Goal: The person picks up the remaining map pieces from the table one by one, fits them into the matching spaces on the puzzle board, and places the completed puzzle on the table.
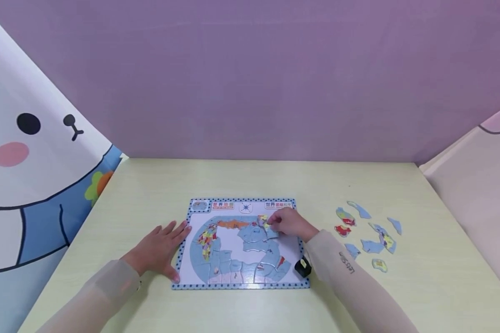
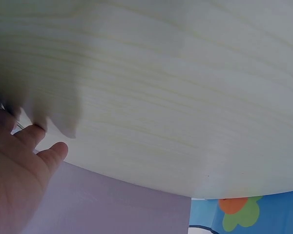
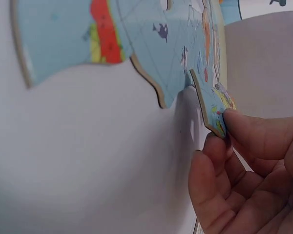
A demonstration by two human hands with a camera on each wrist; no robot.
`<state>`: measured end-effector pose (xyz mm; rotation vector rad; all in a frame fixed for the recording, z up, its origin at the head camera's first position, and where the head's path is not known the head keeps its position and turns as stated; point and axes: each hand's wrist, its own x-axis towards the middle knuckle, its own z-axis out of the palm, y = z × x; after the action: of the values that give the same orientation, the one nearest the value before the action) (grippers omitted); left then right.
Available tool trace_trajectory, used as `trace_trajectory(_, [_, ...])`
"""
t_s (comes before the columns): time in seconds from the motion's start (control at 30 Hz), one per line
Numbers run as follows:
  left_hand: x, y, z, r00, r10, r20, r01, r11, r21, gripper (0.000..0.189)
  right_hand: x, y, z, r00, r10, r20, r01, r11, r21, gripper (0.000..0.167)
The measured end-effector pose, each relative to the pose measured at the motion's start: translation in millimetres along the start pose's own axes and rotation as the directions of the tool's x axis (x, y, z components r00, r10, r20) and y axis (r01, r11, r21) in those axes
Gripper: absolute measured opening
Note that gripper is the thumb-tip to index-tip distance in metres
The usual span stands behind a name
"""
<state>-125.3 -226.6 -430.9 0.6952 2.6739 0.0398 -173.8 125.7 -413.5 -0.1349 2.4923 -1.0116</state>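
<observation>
A world map puzzle board (image 1: 183, 259) with a dotted blue border lies on the table, its oval partly filled with pieces. My right hand (image 1: 291, 223) pinches a blue and yellow puzzle piece (image 3: 212, 105) between thumb and fingers at the upper right of the oval. In the right wrist view this piece is tilted, its lower edge raised off the white board. My left hand (image 1: 160, 247) is spread out at the board's left edge, fingertips touching the border. The left wrist view shows only part of the left hand (image 2: 19, 165), over the tabletop.
Several loose puzzle pieces (image 1: 372, 246) lie scattered on the table (image 1: 241, 180) to the right of the board. A small black object (image 1: 303, 267) sits by my right wrist, at the board's right edge. A purple backdrop (image 1: 250, 83) rises behind the table.
</observation>
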Motion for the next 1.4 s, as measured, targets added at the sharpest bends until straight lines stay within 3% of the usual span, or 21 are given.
trace_trajectory(0.3, [2.6,1.4,-0.2,1.000,0.006,0.008,-0.005,1.000,-0.005,0.127,1.0,-4.7,1.1,0.999,-0.006,0.033,0.007,1.000,-0.028,0.012])
trace_trajectory(0.67, [3.7,0.7,-4.7,1.000,0.009,0.021,-0.009,1.000,0.011,0.126,6.7,-13.0,10.3,0.998,-0.027,0.057,0.026,1.000,0.015,0.014])
trace_trajectory(1.4, [1.7,-0.5,-0.1,1.000,0.011,0.001,-0.011,1.000,0.018,0.125,13.0,-25.1,34.8,0.995,-0.037,0.087,0.029,0.994,0.102,0.013])
